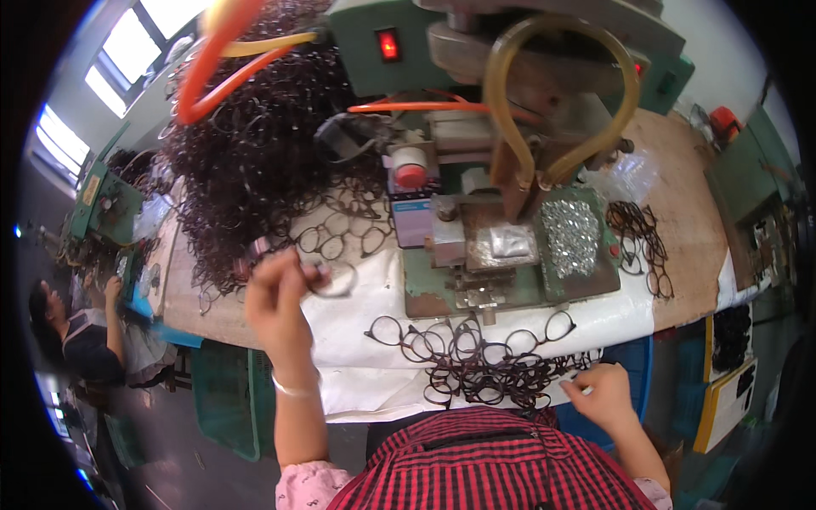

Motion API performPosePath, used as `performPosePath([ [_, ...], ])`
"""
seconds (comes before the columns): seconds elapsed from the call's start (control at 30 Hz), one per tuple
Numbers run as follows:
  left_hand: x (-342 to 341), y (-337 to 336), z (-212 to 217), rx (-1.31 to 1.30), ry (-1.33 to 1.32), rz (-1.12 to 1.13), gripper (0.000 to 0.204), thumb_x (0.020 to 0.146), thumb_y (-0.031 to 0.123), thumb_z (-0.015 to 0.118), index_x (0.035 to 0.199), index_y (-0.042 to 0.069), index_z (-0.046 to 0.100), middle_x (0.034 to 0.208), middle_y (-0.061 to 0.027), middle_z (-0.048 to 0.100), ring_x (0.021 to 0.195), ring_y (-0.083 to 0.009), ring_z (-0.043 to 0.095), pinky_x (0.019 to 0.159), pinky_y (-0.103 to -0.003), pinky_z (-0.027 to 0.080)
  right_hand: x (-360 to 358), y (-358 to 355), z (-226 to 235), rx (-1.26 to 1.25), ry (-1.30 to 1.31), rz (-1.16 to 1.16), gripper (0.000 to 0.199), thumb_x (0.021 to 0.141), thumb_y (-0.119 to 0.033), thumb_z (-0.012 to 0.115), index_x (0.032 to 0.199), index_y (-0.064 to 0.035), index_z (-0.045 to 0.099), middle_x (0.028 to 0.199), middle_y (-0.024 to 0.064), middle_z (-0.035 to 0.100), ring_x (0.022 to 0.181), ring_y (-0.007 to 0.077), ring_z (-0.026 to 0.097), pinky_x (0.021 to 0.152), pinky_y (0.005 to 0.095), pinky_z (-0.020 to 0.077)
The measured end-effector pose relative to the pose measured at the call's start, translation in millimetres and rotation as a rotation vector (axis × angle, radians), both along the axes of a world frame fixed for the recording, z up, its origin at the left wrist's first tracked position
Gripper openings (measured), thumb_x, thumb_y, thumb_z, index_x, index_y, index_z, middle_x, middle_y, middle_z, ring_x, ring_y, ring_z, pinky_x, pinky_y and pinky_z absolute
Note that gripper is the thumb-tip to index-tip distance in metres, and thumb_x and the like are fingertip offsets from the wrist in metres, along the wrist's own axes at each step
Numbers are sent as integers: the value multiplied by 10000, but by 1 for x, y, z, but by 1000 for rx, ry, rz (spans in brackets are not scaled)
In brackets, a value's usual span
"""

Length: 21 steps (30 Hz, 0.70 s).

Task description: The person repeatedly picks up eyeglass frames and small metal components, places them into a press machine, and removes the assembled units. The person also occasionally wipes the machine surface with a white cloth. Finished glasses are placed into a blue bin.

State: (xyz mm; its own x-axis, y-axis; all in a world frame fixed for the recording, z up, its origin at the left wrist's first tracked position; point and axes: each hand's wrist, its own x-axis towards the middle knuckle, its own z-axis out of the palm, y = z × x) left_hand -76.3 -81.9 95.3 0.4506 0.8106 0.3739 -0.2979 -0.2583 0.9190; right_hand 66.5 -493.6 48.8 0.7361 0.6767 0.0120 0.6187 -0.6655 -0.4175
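My left hand (280, 293) is raised over the left part of the table, its fingers pinching a dark eyeglass frame (333, 295). One round rim sticks out to the right of the fingers; motion blurs the rest. Just beyond it, loose brown frames (334, 246) lie in front of a tall heap of them (246, 153). At the table's front edge, my right hand (605, 395) is beside a tangled pile of round eyeglass frames (489, 365). Its thumb and fingers are closed together, and what they hold, if anything, is too small to make out.
A green bench machine (425, 289) stands ahead, bearing a tray of small shiny metal parts (569, 238). Clear hoses (629, 76) and orange hoses (225, 93) hang over the table. More frames (637, 238) lie at right. A co-worker (85, 340) sits at far left.
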Motion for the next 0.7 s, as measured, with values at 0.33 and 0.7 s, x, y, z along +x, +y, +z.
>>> performPosePath([
  [0.33,92,-107,13,1269,-73,-355,240,749,43,718,979,102,752,1053,-47,723,973,-234,701,873,-378,600,101,97,-30,341,-494,-254,161,743,-118,757,862,-45,676,850,109,640,903,333,576,812,424,474],
  [0.7,99,-101,10,1243,-127,-354,252,724,7,711,959,86,758,1020,-39,732,908,-212,718,805,-330,608,138,112,-16,476,-471,-283,94,798,-144,690,818,-74,630,840,91,592,854,319,580,712,434,463],
])
